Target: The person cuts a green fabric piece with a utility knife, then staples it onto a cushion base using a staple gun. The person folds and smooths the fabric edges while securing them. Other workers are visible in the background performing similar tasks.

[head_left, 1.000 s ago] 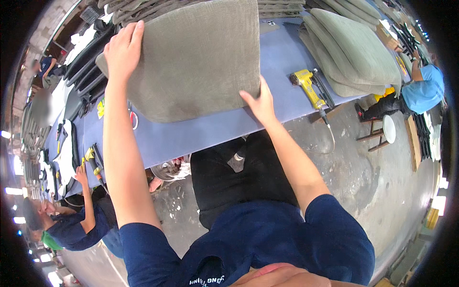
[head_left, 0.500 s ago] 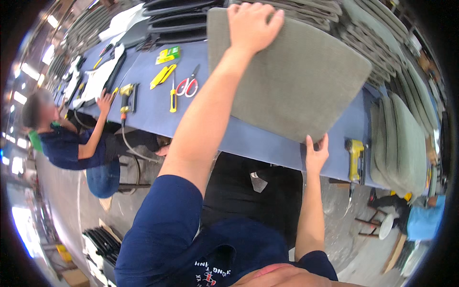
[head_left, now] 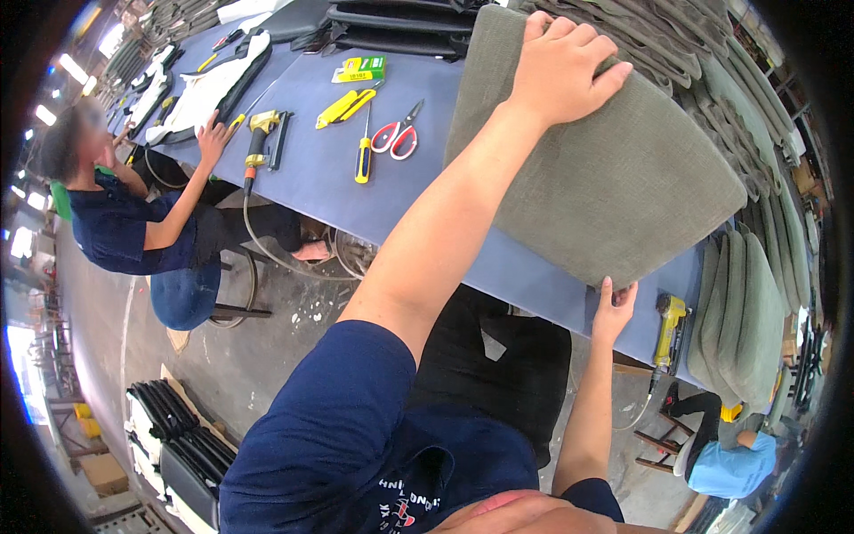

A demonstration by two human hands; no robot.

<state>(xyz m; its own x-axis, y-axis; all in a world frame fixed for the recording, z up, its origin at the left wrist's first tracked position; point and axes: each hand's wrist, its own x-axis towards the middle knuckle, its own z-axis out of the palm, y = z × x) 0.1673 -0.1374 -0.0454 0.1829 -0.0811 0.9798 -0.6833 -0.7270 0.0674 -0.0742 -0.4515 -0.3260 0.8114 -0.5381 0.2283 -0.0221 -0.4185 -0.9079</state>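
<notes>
Head view is showing a grey seat cushion (head_left: 587,169) lying on the blue table (head_left: 311,169), its near edge hanging over the table's side. It could be slipping off that edge, since only two hands are steadying it and neither is closing firmly around it. The left hand (head_left: 565,67) is reaching far out, arm straight, fingers curled over the far edge. The right hand (head_left: 614,307) is pointing up, fingers pinching the near edge.
</notes>
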